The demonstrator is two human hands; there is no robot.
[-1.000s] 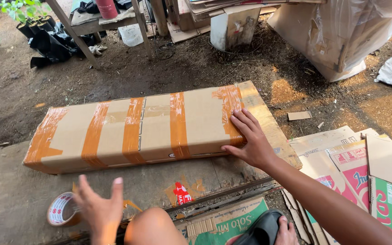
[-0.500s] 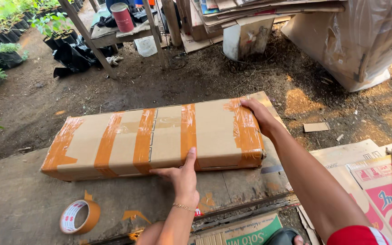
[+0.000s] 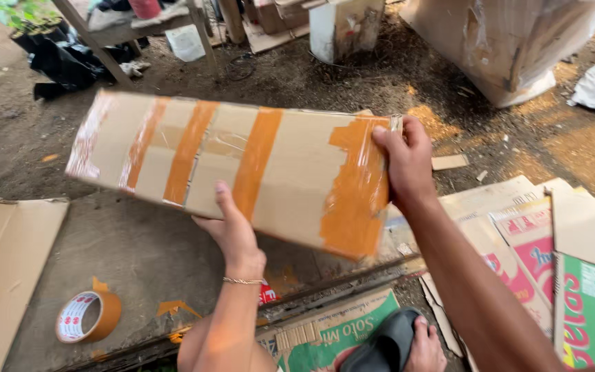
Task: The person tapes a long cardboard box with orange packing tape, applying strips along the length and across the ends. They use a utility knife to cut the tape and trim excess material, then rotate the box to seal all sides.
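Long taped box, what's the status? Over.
Left hand under long taped box, right hand gripping its end. Box lifted, tilted. Tape roll below, apart.

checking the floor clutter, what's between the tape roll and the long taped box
In the head view, only bare grey floor lies between the tape roll and the lifted box; the left hand is off to the side.

The taped carton [image 3: 242, 169] hides the left hand's [image 3: 232, 234] fingertips; its far end is blurred.
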